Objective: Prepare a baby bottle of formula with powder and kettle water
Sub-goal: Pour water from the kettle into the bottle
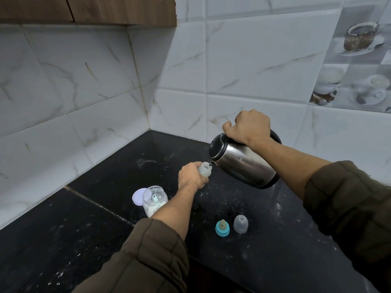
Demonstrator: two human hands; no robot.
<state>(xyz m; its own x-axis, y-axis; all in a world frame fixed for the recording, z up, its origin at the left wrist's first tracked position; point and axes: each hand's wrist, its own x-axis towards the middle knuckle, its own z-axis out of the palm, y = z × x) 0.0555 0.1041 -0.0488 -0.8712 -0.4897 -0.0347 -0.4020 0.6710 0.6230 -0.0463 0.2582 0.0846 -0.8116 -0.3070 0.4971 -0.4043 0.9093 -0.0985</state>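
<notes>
My left hand (190, 176) has its grip wrapped around the baby bottle (204, 169), a bit below the middle of the frame. Honestly you only see the open neck and threads poking out past my fingers; the whole body is buried in my fist, so no idea how full it is. My right hand (249, 127) is clenched on the kettle (243, 161) handle, which it covers almost completely. The kettle is tipped down-left with its spout right at the bottle mouth, touching or nearly, can't tell which. Can't really make out a stream of water either, too small.

Lower left of the bottle, the powder jar (154, 200) stands open on the black surface (74, 229), a little scoop stuck in the white powder, and my forearm cuts off its right side. Its lilac lid (138, 196) lies just behind, half hidden by the jar. Lower centre-right sit the teal teat ring (222, 228) and the clear cap (240, 224), side by side, apart from everything else.
</notes>
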